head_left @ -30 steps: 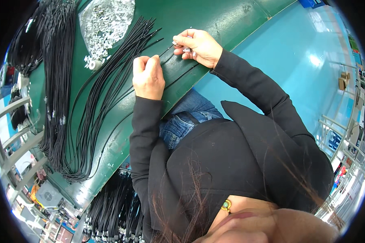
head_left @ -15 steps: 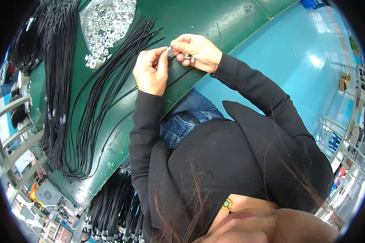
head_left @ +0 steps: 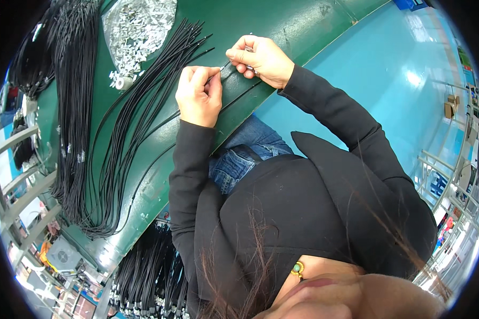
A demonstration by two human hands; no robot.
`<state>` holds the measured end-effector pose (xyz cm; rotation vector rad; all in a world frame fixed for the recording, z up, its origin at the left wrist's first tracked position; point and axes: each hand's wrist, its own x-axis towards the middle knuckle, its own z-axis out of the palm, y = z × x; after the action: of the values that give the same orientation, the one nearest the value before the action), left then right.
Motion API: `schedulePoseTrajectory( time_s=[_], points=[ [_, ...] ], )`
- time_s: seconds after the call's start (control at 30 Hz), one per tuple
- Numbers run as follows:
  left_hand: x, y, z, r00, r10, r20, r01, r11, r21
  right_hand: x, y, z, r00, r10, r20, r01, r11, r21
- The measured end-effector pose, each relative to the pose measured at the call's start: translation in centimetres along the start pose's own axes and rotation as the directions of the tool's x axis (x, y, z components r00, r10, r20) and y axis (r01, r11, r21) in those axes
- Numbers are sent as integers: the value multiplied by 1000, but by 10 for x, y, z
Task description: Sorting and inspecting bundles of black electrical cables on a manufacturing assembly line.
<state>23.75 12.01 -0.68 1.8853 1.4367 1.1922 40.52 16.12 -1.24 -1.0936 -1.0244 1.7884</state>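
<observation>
Over the green table (head_left: 239,21), my left hand (head_left: 198,98) is closed in a pinch, with a tiny white piece (head_left: 221,68) at its fingertips. My right hand (head_left: 263,61) sits just up and right of it, apart by a small gap. Its thumb and forefinger press together, and several small silver metal pieces (head_left: 250,49) show among its curled fingers. A thin dark cable end seems to lie between the hands, but what grips it is unclear. A black cable (head_left: 239,99) passes below both hands, beside a fanned bundle of black cables (head_left: 143,101).
A clear plastic bag (head_left: 138,32) spills small white and silver pieces onto the table near a white roll (head_left: 123,83). A thick hank of black cables (head_left: 75,106) lies at the left. More cables (head_left: 149,271) hang below the table's near edge. Metal racking (head_left: 21,196) stands far left.
My right hand has drawn slightly up and away from the left, opening a gap between the fingertips. My left hand has barely moved. The bundles lie as before.
</observation>
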Motion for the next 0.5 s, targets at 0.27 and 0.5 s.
schedulePoseTrajectory(
  time_s=[0.27, 0.5],
  points=[
    [-1, 7, 6, 996, -92, -1, 92, 995, -38, 0, -5, 3, 992, 67, 104, -43, 976, -212],
    [0, 5, 13, 997, -27, -75, 23, 999, -41, -4, 0, 7, 994, 45, 99, -56, 993, 109]
  ],
)
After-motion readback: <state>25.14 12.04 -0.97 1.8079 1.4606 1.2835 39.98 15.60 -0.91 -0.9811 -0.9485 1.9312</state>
